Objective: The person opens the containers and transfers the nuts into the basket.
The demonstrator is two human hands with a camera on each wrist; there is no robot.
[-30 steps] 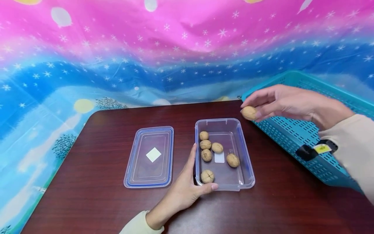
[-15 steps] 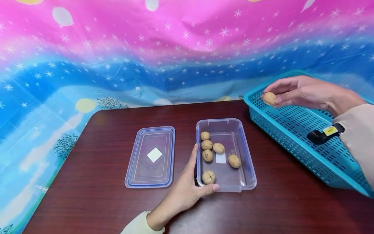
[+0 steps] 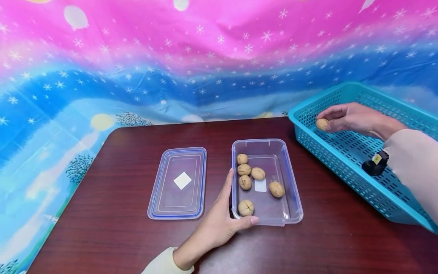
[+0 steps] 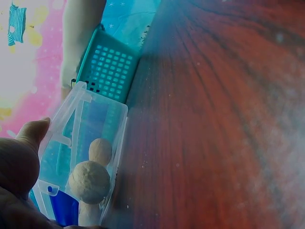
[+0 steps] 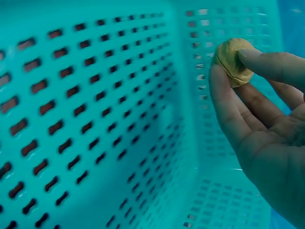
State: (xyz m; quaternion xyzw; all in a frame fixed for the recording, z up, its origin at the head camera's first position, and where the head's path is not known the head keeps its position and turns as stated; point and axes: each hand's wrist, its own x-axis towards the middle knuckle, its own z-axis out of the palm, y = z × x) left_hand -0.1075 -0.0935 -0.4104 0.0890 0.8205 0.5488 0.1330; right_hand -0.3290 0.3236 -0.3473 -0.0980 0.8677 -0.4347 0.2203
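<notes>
A walnut (image 3: 321, 124) is pinched between the thumb and fingers of my right hand (image 3: 359, 119), inside the upper part of the teal plastic basket (image 3: 337, 169). In the right wrist view, the walnut (image 5: 234, 62) shows a seam and the basket's perforated walls stand around it. My left hand (image 3: 219, 222) holds the near left corner of a clear plastic container (image 3: 293, 186), thumb over the front rim and fingers along the left wall. Several walnuts lie in that container, most along its left side, one walnut (image 3: 276, 189) toward the right.
A clear lid (image 3: 164, 190) with a blue seal and a pale square label lies flat left of the container. All stand on a dark red-brown wooden table (image 3: 113, 198). A colourful patterned cloth (image 3: 191, 57) hangs behind the table's far edge.
My right hand has carried the walnut rightward from above the basket's near left edge to within the basket, then lowered. My left hand stays on the container.
</notes>
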